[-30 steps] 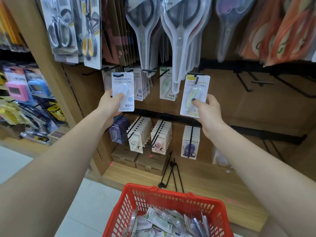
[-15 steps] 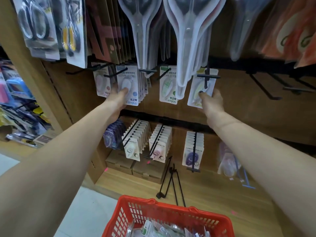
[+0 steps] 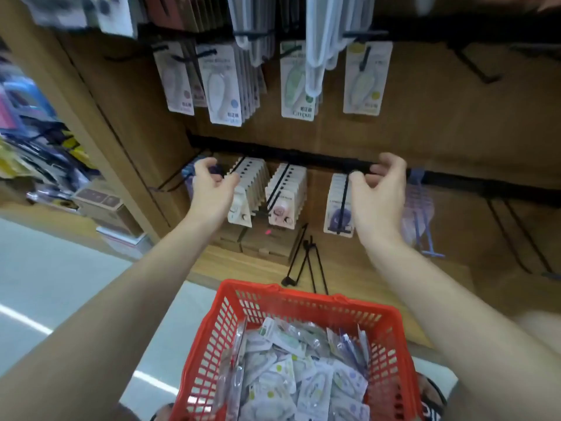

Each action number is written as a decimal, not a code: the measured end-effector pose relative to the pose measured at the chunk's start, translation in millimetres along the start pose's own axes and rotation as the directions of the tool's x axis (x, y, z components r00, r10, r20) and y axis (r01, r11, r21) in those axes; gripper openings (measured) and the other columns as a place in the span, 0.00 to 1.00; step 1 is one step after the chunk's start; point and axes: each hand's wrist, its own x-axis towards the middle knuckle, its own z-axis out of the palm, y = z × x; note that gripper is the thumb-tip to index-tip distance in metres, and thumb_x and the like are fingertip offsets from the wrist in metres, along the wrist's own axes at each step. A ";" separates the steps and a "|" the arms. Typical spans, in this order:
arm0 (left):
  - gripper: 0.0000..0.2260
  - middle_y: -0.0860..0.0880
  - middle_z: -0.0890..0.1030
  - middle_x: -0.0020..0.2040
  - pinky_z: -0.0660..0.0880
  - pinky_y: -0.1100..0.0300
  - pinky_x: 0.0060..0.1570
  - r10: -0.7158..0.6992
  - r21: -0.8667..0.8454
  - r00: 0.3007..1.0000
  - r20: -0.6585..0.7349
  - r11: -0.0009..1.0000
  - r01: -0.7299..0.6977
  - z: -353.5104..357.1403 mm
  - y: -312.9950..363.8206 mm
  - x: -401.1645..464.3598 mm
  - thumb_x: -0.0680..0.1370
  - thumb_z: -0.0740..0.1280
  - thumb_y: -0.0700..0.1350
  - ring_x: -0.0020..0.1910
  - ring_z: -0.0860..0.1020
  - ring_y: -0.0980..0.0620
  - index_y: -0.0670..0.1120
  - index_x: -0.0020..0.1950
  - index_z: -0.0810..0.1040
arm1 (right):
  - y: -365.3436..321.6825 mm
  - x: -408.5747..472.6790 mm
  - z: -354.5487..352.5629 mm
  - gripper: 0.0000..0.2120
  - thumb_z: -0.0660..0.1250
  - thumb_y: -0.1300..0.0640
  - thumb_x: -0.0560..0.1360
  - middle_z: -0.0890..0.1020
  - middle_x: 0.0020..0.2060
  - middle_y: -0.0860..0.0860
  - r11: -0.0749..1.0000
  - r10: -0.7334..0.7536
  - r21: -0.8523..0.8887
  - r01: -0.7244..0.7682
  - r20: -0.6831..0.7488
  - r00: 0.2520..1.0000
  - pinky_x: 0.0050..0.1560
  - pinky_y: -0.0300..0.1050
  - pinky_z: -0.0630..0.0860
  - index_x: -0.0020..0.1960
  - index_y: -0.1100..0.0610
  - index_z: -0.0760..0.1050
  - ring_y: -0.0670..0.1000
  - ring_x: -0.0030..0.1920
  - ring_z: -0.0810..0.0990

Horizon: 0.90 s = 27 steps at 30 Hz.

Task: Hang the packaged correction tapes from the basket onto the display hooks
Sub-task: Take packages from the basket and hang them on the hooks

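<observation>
Left hand (image 3: 212,189) loosely curled, holding nothing; right hand (image 3: 379,192) likewise, both above the basket (image 3: 303,302).

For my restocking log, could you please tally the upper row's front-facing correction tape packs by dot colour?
Pink-dot pack: 1
Blue-dot pack: 1
Green-dot pack: 1
Yellow-dot pack: 1
Total: 4
</observation>
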 end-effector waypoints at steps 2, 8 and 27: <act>0.17 0.45 0.75 0.55 0.73 0.65 0.50 0.061 0.054 0.997 0.054 0.997 -0.063 16.8 -31.8 -46.1 0.82 0.69 0.42 0.50 0.76 0.53 0.44 0.69 0.69 | 28.0 -40.0 -8.1 0.16 0.68 0.60 0.77 0.77 0.52 0.51 0.997 -0.074 0.027 0.075 -0.020 0.997 0.52 0.40 0.76 0.61 0.51 0.69 0.43 0.47 0.77; 0.07 0.46 0.78 0.47 0.74 0.56 0.48 0.023 0.255 0.969 0.247 0.963 -0.088 58.3 -143.9 -149.7 0.79 0.68 0.35 0.43 0.77 0.50 0.43 0.55 0.76 | 144.3 -132.2 -20.8 0.11 0.66 0.68 0.78 0.73 0.40 0.49 0.983 0.151 -0.124 -0.138 0.102 0.983 0.43 0.42 0.72 0.54 0.55 0.70 0.45 0.38 0.74; 0.45 0.52 0.42 0.86 0.62 0.43 0.75 -0.559 0.801 0.575 0.597 0.449 -0.395 60.0 -327.9 -214.5 0.82 0.69 0.47 0.81 0.62 0.46 0.51 0.85 0.38 | 305.9 -225.5 -33.5 0.48 0.74 0.57 0.78 0.70 0.74 0.60 0.467 0.882 -0.832 -0.299 0.412 0.230 0.37 0.42 0.73 0.84 0.58 0.43 0.52 0.49 0.78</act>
